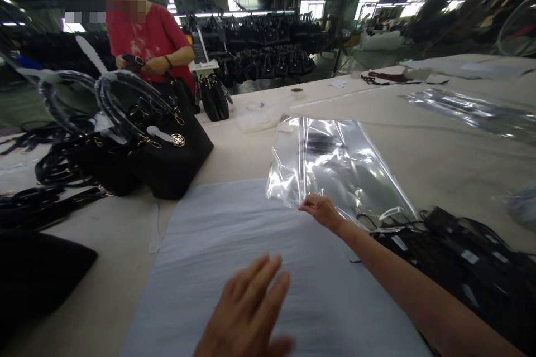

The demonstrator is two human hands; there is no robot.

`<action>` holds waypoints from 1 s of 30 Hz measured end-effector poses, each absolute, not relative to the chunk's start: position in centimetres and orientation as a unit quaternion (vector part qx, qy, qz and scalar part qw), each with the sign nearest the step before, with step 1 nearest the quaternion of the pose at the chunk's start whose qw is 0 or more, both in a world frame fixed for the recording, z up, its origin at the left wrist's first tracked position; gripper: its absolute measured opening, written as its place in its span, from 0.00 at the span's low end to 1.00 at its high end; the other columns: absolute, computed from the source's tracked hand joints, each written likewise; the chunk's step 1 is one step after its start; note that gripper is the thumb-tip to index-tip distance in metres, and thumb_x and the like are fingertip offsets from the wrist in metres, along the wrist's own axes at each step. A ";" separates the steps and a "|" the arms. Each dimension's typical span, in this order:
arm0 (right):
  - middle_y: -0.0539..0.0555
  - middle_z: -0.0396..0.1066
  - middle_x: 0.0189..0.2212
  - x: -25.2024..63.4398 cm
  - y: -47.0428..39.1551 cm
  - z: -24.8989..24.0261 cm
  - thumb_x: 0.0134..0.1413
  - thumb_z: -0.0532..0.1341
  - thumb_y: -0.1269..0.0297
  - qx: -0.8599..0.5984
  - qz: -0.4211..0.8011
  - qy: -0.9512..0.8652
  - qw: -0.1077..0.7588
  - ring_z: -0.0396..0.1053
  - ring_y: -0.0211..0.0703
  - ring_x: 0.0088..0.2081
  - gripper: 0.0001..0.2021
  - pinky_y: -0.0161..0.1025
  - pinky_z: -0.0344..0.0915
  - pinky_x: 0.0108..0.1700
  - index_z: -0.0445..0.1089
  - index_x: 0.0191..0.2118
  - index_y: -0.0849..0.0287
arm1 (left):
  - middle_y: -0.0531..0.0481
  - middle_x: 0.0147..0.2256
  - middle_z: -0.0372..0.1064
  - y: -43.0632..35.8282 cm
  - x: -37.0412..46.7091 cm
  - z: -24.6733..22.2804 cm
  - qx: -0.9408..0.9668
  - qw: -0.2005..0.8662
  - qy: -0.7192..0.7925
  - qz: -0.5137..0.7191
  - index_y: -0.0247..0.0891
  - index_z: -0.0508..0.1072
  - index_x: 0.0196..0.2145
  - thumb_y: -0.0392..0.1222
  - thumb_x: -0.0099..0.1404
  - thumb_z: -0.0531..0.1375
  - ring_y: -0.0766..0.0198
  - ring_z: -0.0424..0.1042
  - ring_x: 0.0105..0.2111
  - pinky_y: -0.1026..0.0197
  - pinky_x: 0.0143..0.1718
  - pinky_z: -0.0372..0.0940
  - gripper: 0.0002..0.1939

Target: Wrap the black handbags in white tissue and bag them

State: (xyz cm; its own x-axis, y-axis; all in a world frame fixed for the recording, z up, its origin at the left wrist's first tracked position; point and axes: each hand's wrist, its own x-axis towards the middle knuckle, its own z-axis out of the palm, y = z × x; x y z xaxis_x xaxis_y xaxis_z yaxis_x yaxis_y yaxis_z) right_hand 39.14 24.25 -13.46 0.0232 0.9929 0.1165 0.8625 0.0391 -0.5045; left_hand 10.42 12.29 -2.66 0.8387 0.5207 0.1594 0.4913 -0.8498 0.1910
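My right hand [321, 212] reaches across the table, fingers pinched together on the near edge of a clear plastic bag [335, 159]. The bag lies flat and glossy; several layers may be stacked there, I cannot tell. Close to the camera, my left hand [251, 309] hovers palm down with its fingers stretched out, holding nothing and slightly blurred. Beneath both hands spreads a pale blue-grey sheet [218, 240]. Left of the sheet stands a black handbag [180, 162] with wrapped handles and a round gold charm [178, 140].
Black pieces with white labels [456, 256] are heaped at the right. Black straps [54, 195] lie at the left. More clear plastic [469, 109] rests at the far right. Across the table a person in a red shirt [153, 33] handles a dark item, near a small black bag [214, 99].
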 end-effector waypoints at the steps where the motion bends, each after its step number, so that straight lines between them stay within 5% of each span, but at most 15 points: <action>1: 0.50 0.70 0.26 38.3 23.7 -13.4 0.52 0.61 0.67 -0.649 0.122 -0.711 0.240 0.66 0.37 0.29 0.06 0.34 0.61 0.34 0.69 0.25 0.59 | 0.38 0.59 0.56 14.7 11.9 -2.9 0.950 0.007 0.281 0.138 0.36 0.48 0.63 0.38 0.65 0.53 0.49 0.54 0.60 0.46 0.59 0.52 0.31; 5: 0.55 0.70 0.27 34.9 21.4 -13.3 0.57 0.54 0.72 -0.516 0.029 -0.813 0.268 0.66 0.41 0.31 0.08 0.38 0.63 0.37 0.69 0.31 0.61 | 0.39 0.54 0.63 22.2 16.9 -5.3 0.965 -0.114 0.171 0.164 0.30 0.62 0.54 0.28 0.63 0.52 0.48 0.55 0.58 0.42 0.60 0.45 0.21; 8: 0.55 0.69 0.27 33.7 19.6 -13.0 0.56 0.59 0.68 -0.510 0.028 -0.823 0.248 0.66 0.41 0.30 0.06 0.37 0.63 0.34 0.67 0.29 0.61 | 0.43 0.36 0.73 24.6 17.5 -7.3 0.970 -0.087 0.210 0.083 0.31 0.71 0.38 0.28 0.63 0.52 0.53 0.70 0.42 0.46 0.52 0.56 0.10; 11: 0.51 0.69 0.25 33.2 18.1 -12.1 0.49 0.66 0.62 -0.574 0.093 -0.779 0.236 0.67 0.39 0.29 0.10 0.33 0.61 0.32 0.65 0.25 0.60 | 0.48 0.26 0.70 24.8 16.1 -8.5 0.974 -0.061 0.217 0.038 0.35 0.70 0.26 0.25 0.62 0.51 0.59 0.69 0.28 0.54 0.39 0.60 0.12; 15: 0.47 0.70 0.25 32.1 17.3 -11.2 0.53 0.62 0.55 -0.634 0.143 -0.726 0.226 0.67 0.33 0.27 0.13 0.29 0.59 0.29 0.65 0.26 0.59 | 0.50 0.23 0.67 24.4 14.0 -9.8 0.970 -0.071 0.221 0.078 0.37 0.69 0.25 0.19 0.56 0.46 0.60 0.66 0.24 0.57 0.32 0.56 0.18; 18: 0.50 0.70 0.25 31.5 17.5 -11.4 0.59 0.56 0.54 -0.595 0.040 -0.788 0.152 0.68 0.38 0.28 0.14 0.33 0.58 0.27 0.66 0.29 0.60 | 0.51 0.21 0.65 24.7 13.3 -10.3 0.951 -0.109 0.252 0.141 0.38 0.69 0.23 0.22 0.57 0.45 0.60 0.64 0.21 0.57 0.29 0.54 0.18; 24: 0.53 0.70 0.28 34.1 15.5 -11.6 0.60 0.51 0.71 -0.512 -0.142 -0.843 0.083 0.66 0.41 0.28 0.10 0.38 0.58 0.29 0.64 0.45 0.62 | 0.52 0.20 0.62 24.6 10.3 -8.1 0.906 -0.208 0.286 0.232 0.37 0.66 0.24 0.32 0.63 0.47 0.62 0.61 0.20 0.60 0.26 0.53 0.14; 30: 0.53 0.70 0.26 39.3 11.8 -12.1 0.54 0.58 0.73 -0.536 -0.140 -0.827 0.095 0.66 0.42 0.27 0.09 0.39 0.56 0.30 0.67 0.42 0.62 | 0.52 0.19 0.61 22.7 5.7 -7.6 0.920 -0.238 0.283 0.127 0.38 0.65 0.23 0.29 0.65 0.47 0.63 0.62 0.20 0.60 0.26 0.53 0.15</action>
State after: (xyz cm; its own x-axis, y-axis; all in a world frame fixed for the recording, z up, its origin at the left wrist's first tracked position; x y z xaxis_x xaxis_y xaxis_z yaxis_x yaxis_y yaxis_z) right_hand 39.29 11.82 -12.12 -0.4072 0.8601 0.3074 0.9133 0.3864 0.1287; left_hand 5.73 22.72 -7.60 0.8072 0.4612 0.3684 0.5819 -0.7262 -0.3660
